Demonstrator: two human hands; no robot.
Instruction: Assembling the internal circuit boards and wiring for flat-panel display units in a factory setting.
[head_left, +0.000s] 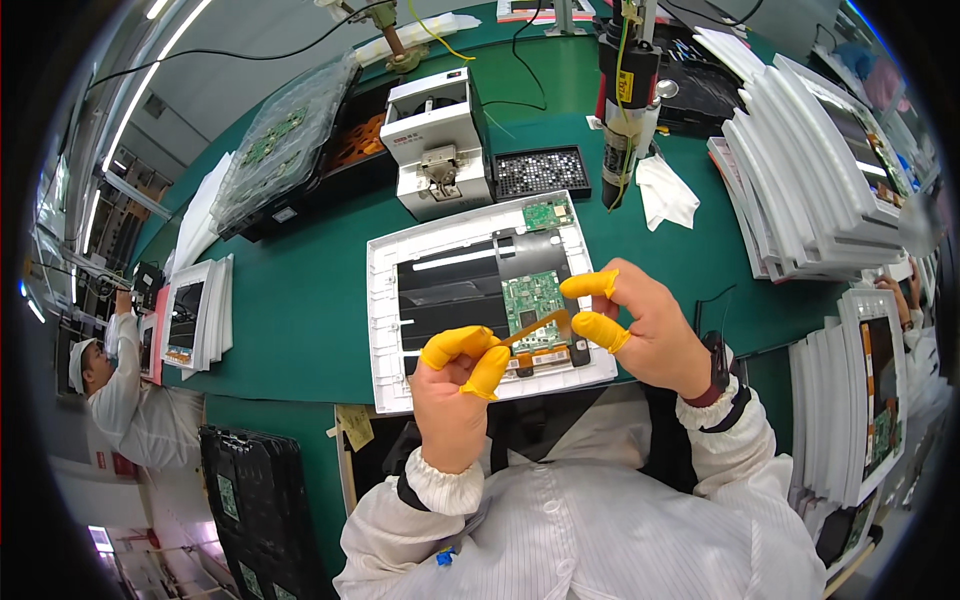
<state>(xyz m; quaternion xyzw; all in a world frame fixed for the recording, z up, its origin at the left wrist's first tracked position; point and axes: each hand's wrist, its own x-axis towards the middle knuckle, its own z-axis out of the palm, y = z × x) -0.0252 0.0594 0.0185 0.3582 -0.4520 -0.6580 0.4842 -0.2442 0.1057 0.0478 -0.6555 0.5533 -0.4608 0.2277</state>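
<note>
An amber flat flex cable point(533, 329) stretches between my two hands, above a green circuit board point(533, 298). My left hand point(450, 405), with yellow finger cots on thumb and forefinger, pinches its left end. At the wider right end, my right hand point(650, 330) has its yellow-covered thumb against the cable; the forefinger is a little apart above. Beneath both hands lies a white-framed panel point(383, 300) with a dark glossy back, carrying the board. A smaller green board point(547, 214) sits at the panel's far right corner.
Beyond the panel stand a white machine point(437, 145), a black tray of small parts point(543, 173) and a hanging electric screwdriver point(627, 115). White panels are stacked at right point(800, 180) and left point(205, 310). A co-worker point(135, 395) is at far left.
</note>
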